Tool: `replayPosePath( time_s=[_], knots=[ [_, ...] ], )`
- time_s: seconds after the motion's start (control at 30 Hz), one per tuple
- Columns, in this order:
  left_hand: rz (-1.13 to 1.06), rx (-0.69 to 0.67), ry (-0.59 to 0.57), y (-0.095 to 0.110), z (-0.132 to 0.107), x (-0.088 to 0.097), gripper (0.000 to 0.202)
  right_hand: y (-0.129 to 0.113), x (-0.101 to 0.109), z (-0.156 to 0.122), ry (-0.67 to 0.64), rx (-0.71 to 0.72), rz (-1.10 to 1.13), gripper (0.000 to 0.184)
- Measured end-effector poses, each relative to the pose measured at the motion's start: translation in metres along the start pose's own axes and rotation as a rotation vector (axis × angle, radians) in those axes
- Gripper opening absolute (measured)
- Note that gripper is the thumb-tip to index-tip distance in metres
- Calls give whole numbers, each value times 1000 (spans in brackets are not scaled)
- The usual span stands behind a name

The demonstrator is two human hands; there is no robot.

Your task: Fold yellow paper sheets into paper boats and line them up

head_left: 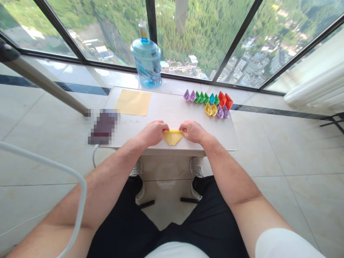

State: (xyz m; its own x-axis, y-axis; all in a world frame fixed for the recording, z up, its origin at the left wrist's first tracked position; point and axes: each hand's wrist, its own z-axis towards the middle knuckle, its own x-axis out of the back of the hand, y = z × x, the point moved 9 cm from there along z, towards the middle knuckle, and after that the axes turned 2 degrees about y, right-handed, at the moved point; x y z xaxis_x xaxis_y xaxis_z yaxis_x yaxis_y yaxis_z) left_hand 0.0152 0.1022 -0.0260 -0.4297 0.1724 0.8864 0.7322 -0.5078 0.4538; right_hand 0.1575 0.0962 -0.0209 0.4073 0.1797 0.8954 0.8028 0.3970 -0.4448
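A folded yellow paper piece [172,137], pointed toward me, lies at the near edge of a small white table [172,109]. My left hand [153,132] pinches its left upper corner with curled fingers. My right hand [192,130] pinches its right upper corner the same way. Both hands rest on the tabletop, knuckles up.
A flat yellow paper sheet [133,102] lies at the table's back left. Several folded paper boats [212,101] in purple, green, blue, red and yellow stand at the back right. A blue water jug [147,62] stands on the window ledge. A blurred dark object [103,128] sits at the left edge.
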Motion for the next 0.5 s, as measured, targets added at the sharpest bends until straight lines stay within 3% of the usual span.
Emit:
replayPosePath(
  time_s=[0.23, 0.5],
  knots=[
    [29, -45, 39, 15, 2, -8, 36, -12, -7, 1, -7, -10, 22, 19],
    [202, -237, 17, 33, -12, -9, 28, -16, -8, -9, 39, 34, -46, 20]
  ],
)
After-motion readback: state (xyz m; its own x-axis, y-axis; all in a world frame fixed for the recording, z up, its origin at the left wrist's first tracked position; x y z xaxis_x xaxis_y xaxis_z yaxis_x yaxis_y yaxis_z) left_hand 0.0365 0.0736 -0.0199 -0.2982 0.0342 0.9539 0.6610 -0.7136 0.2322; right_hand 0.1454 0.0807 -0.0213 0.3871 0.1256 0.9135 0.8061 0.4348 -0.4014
